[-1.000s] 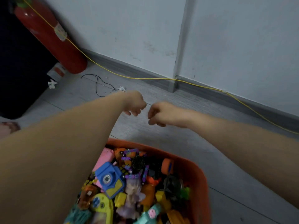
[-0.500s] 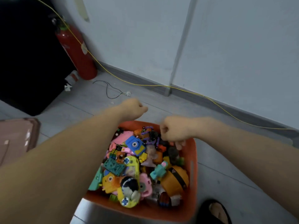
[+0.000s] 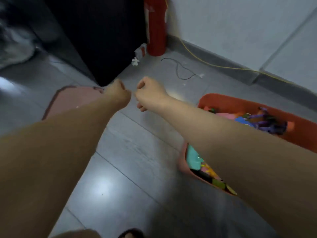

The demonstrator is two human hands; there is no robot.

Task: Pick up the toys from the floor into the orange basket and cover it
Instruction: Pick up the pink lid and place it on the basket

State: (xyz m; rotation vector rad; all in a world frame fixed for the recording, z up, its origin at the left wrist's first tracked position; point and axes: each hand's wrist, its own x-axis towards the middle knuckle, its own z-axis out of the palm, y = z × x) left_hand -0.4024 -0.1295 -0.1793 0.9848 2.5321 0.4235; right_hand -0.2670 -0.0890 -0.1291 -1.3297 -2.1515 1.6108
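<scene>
Both fists clenched, empty — left hand (image 3: 118, 95) beside right hand (image 3: 149, 93) — above the grey floor (image 3: 137, 152); toy-filled orange plastic basket (image 3: 240, 104) sits right.

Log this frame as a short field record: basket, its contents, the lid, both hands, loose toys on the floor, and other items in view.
basket: orange basket on the floor at right, uncovered
contents: mixed toys inside, partly hidden by the right forearm
lid: pinkish flat lid lying on the floor at left, apart from the basket
left hand: left hand with fingers curled, holding nothing, over the lid's edge
right hand: right hand with fingers curled, holding nothing
loose toys on floor: none visible
other: red extinguisher, yellow cable, black wire
</scene>
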